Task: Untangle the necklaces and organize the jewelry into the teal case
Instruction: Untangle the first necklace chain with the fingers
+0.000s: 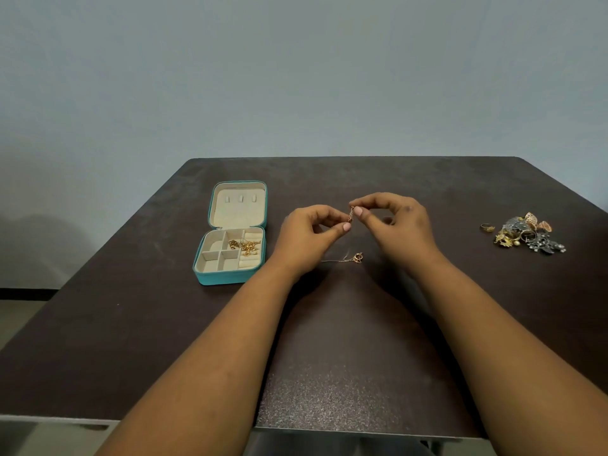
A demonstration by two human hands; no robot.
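Note:
The teal case [227, 280] lies open on the left of the dark table, its cream lid tilted back. A gold chain [245, 245] sits across its middle compartments. Above the table's middle, my left hand [309, 235] and my right hand [394, 222] pinch the upper end of a thin rose-gold necklace [351, 214] between thumbs and forefingers. Its pendant [358, 257] rests on the table below my hands, with a fine chain trailing to the left. A pile of jewelry [526, 234] in gold and dark silver lies at the far right.
A single gold ring [487, 227] lies just left of the pile. The dark table [345, 350] ends at a front edge near me and a back edge against a plain grey wall. Floor shows at the lower left.

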